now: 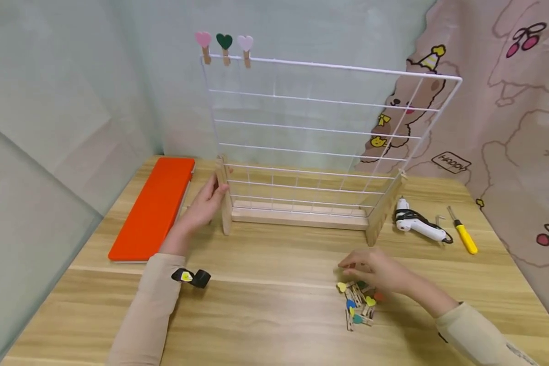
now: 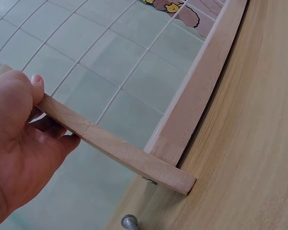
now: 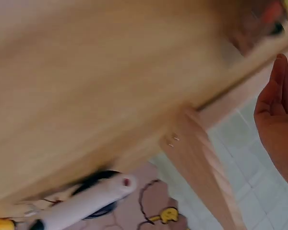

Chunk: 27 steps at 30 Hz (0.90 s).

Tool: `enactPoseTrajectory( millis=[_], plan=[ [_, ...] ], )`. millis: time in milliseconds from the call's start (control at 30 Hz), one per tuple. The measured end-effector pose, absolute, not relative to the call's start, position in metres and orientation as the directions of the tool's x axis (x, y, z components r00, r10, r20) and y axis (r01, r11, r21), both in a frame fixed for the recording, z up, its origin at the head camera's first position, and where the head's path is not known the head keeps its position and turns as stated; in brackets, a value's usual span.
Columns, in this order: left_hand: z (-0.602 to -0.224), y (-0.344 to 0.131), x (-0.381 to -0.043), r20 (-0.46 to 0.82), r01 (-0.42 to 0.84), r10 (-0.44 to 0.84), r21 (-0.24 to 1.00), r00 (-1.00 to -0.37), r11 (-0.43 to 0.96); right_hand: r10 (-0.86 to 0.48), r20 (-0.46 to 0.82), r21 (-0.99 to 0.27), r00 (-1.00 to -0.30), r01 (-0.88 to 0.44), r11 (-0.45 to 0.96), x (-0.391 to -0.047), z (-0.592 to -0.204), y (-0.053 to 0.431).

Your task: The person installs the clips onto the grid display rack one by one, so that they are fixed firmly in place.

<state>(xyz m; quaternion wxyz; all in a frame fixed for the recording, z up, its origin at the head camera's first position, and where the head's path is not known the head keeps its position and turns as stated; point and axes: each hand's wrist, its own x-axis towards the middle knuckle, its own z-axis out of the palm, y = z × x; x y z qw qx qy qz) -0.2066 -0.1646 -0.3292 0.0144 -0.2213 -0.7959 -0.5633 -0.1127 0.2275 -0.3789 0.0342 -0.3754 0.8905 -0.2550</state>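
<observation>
My left hand [image 1: 206, 203] grips the left wooden side post [image 2: 120, 148] of a rack with a white wire grid [image 1: 311, 107], thumb on one side and fingers on the other. Three clothespins with hearts sit on the grid's top wire at the left: a pink one [image 1: 203, 40], a dark green one [image 1: 224, 43] and a pale one [image 1: 245, 44]. My right hand [image 1: 375, 269] hovers just over a pile of heart clothespins [image 1: 359, 305], its fingers loosely bent. Nothing shows clearly between them; the fingertips are blurred in the head view and partly cut off in the right wrist view [image 3: 278, 115].
A flat orange-red case [image 1: 155, 208] lies left of the rack. To the right are a white glue gun [image 1: 416, 226] with a black cord wound round it, a small metal hook-shaped piece [image 1: 439, 218] and a yellow-handled screwdriver [image 1: 466, 239]. Curtains hang behind the wooden table [image 1: 265, 315].
</observation>
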Motion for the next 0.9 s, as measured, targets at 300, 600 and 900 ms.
enactPoseTrajectory(
  millis=[300, 600, 900],
  plan=[
    [-0.327, -0.166, -0.206, 0.287, 0.38, 0.33, 0.886, -0.899, 0.266, -0.723, 0.153, -0.355, -0.674, -0.72, 0.596, -0.096, -0.385, 0.22],
    [-0.355, -0.171, -0.226, 0.281, 0.386, 0.335, 0.869, -0.899, 0.309, -0.753, 0.186, -0.257, -0.631, -0.771, 0.583, -0.092, -0.391, 0.213],
    [-0.343, -0.168, -0.218, 0.252, 0.353, 0.324, 0.884, -0.912, 0.306, -0.774, 0.209, -0.322, -0.598, -0.789, 0.523, -0.099, -0.394, 0.208]
  ],
)
